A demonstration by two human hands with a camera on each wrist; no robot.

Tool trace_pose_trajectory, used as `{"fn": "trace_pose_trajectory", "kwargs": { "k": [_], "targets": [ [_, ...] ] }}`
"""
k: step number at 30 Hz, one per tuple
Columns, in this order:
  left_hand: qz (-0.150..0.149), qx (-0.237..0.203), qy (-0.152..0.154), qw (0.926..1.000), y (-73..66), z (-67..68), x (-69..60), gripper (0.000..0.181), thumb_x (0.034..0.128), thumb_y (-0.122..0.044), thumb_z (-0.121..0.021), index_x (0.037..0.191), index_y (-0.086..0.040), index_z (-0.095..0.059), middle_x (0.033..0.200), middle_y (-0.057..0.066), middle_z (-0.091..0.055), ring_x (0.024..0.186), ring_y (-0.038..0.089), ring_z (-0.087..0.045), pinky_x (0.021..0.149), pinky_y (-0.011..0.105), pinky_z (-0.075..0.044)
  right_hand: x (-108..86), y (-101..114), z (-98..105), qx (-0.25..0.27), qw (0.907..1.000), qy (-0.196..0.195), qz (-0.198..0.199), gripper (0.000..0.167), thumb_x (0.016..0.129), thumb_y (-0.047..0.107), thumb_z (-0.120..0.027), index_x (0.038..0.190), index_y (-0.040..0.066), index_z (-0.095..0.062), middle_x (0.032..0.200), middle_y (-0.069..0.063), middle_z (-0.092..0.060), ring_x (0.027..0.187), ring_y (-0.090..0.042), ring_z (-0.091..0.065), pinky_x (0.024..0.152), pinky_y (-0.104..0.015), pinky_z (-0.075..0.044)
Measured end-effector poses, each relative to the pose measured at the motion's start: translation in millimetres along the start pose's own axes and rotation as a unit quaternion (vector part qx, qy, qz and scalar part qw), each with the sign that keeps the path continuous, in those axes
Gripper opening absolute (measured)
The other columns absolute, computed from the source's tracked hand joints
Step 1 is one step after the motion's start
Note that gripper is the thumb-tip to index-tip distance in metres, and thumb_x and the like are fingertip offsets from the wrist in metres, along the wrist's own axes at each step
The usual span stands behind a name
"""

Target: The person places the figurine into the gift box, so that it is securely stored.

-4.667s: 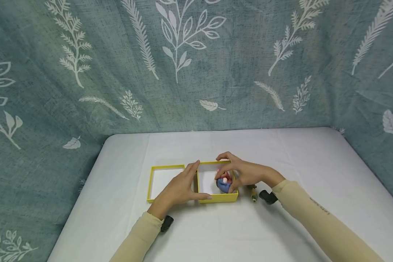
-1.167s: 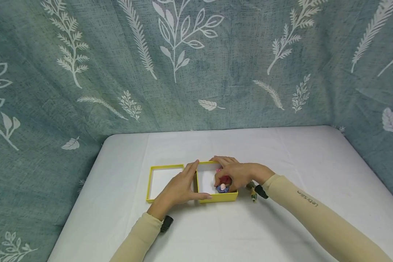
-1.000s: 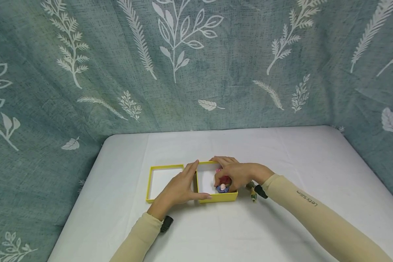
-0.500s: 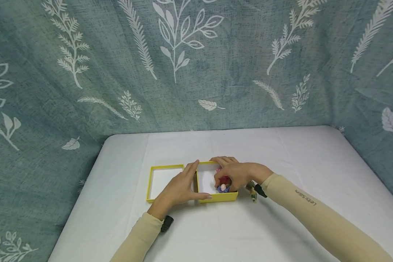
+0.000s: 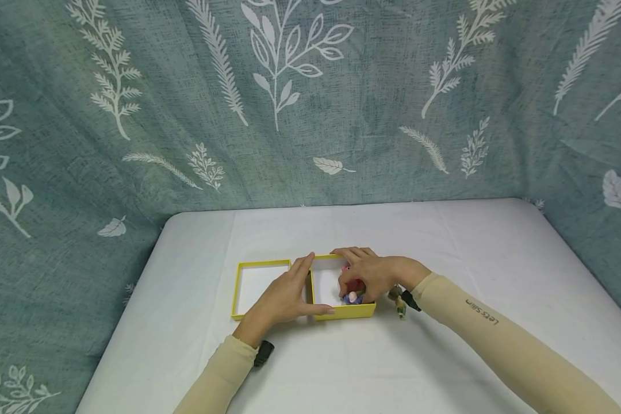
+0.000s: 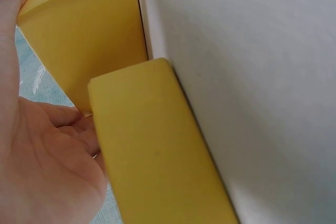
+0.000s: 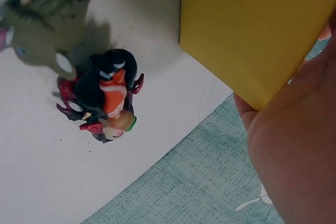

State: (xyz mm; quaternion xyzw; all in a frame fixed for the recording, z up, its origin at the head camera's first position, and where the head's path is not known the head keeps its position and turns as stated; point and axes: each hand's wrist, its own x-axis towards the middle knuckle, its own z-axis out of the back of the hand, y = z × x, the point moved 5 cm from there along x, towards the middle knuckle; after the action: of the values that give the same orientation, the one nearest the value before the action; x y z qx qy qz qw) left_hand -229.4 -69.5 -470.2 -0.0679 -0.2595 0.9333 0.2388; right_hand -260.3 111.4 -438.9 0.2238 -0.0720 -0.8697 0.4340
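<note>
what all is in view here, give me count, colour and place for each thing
box: one, yellow with white inside, middle of the table
toys in the box: count unclear, red, pink and blue, right part, partly hidden
tray: one, yellow rim, white inside, left of the box
grey-green toy: one, table, right of the box
horned-looking toy: one, black, red and orange, next to the grey-green toy
table: one, white, under it all
curtain: teal with white leaves, behind
wrist devices: two, black, at the wrists
sleeves: two, beige, forearms
left grip: one, bare, box's left side
right grip: one, bare, box's right side
</note>
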Motion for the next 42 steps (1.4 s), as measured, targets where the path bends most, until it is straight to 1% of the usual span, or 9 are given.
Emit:
{"fn": "trace_pose_trajectory", "kwargs": {
  "k": [9,17,26,35,42],
  "targets": [
    [0.000,0.001,0.000,1.0000,0.2,0.5,0.2,0.123,0.0693,-0.080,-0.065,0.159,-0.014,-0.011,0.158,0.009,-0.029,0.128,0.031,-0.053,0.102,0.044,-0.048,0.1,-0.4,-1.6,0.004,1.0000,0.000,0.001,0.032,0.076,0.019,-0.084,0.095,0.041,-0.069,0.161,-0.014,-0.015,0.150,-0.036,-0.010,0.116,-0.061,-0.017],
    [0.000,-0.004,0.002,1.0000,0.5,0.0,0.5,0.124,0.0684,-0.081,-0.065,0.159,-0.015,-0.011,0.159,0.009,-0.028,0.131,0.031,-0.050,0.104,0.044,-0.046,-0.3,-0.5,-2.4,0.006,1.0000,0.006,-0.002,0.031,0.078,0.020,-0.082,0.096,0.041,-0.069,0.162,-0.015,-0.012,0.150,-0.037,-0.009,0.116,-0.061,-0.016],
    [-0.001,-0.002,0.002,1.0000,1.1,0.1,1.4,0.124,0.0687,-0.080,-0.066,0.159,-0.014,-0.011,0.158,0.008,-0.029,0.128,0.030,-0.052,0.102,0.043,-0.048,-0.7,-1.0,-0.6,0.006,0.9998,0.017,-0.008,0.031,0.078,0.021,-0.081,0.098,0.042,-0.070,0.163,-0.013,-0.010,0.150,-0.036,-0.009,0.116,-0.061,-0.016],
    [-0.001,-0.003,0.000,1.0000,0.6,0.1,1.2,0.124,0.0688,-0.079,-0.066,0.158,-0.012,-0.012,0.158,0.009,-0.029,0.131,0.031,-0.050,0.104,0.044,-0.047,-1.6,-4.0,0.0,0.015,0.9993,0.030,-0.017,0.034,0.078,0.023,-0.079,0.106,0.041,-0.071,0.164,-0.010,-0.006,0.149,-0.037,-0.012,0.115,-0.061,-0.018],
    [0.001,-0.001,0.002,1.0000,0.2,0.1,0.9,0.123,0.0692,-0.079,-0.067,0.159,-0.015,-0.011,0.159,0.010,-0.028,0.131,0.032,-0.050,0.104,0.044,-0.047,-1.6,-4.1,-0.7,0.018,0.9995,0.024,-0.008,0.035,0.078,0.023,-0.078,0.109,0.039,-0.071,0.164,-0.012,-0.007,0.149,-0.037,-0.010,0.114,-0.063,-0.019]
  ]
}}
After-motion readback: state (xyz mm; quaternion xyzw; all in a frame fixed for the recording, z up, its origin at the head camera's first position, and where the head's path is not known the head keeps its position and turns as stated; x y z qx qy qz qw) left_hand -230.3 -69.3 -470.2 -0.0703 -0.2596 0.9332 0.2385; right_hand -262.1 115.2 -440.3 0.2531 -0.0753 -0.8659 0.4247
